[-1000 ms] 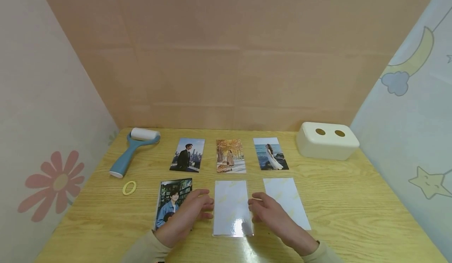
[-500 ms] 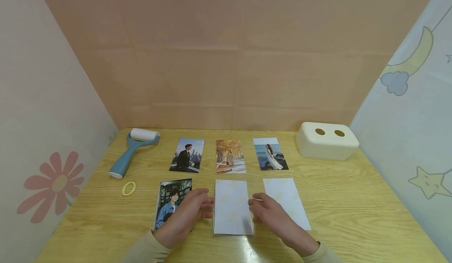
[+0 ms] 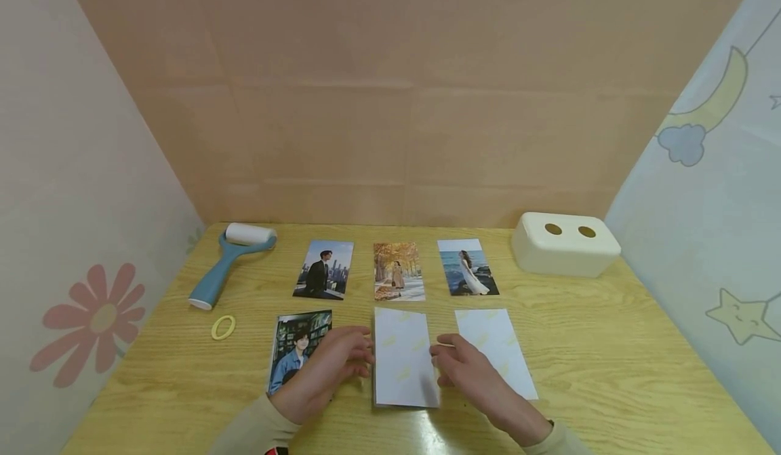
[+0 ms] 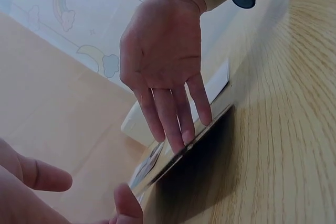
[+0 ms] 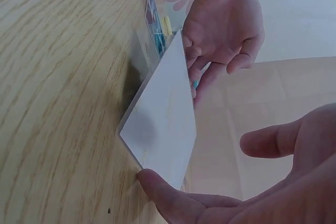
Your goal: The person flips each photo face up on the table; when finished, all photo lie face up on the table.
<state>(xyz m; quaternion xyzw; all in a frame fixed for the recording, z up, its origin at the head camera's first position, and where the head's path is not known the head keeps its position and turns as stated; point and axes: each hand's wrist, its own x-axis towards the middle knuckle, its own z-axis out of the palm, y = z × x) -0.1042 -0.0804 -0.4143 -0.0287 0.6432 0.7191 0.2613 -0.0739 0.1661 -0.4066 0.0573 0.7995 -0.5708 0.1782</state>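
A white-backed card (image 3: 403, 360) with faint yellow print is tilted, its left edge raised off the table and its right edge low. My left hand (image 3: 337, 363) has its fingertips at the raised edge, thumb apart; the right wrist view shows these fingers (image 5: 197, 77) partly behind the card. My right hand (image 3: 474, 370) touches the lower right edge with extended fingers (image 4: 169, 116). The card's underside (image 4: 194, 174) looks dark in the left wrist view. Partly under my left forearm lies a photo (image 3: 289, 357) of a person in a blue jacket.
Another white-backed card (image 3: 497, 346) lies by my right hand. Behind are a city photo (image 3: 323, 270), an autumn photo (image 3: 398, 272) and a seaside photo (image 3: 468, 268). A blue-handled lint roller (image 3: 228, 265) and yellow ring (image 3: 223, 327) sit left, a cream box (image 3: 566, 246) right.
The middle card has gone from lying flat to tilted, its left edge rising and the card shifting slightly right. My left hand has moved slightly right with it; the right hand stays nearly still.
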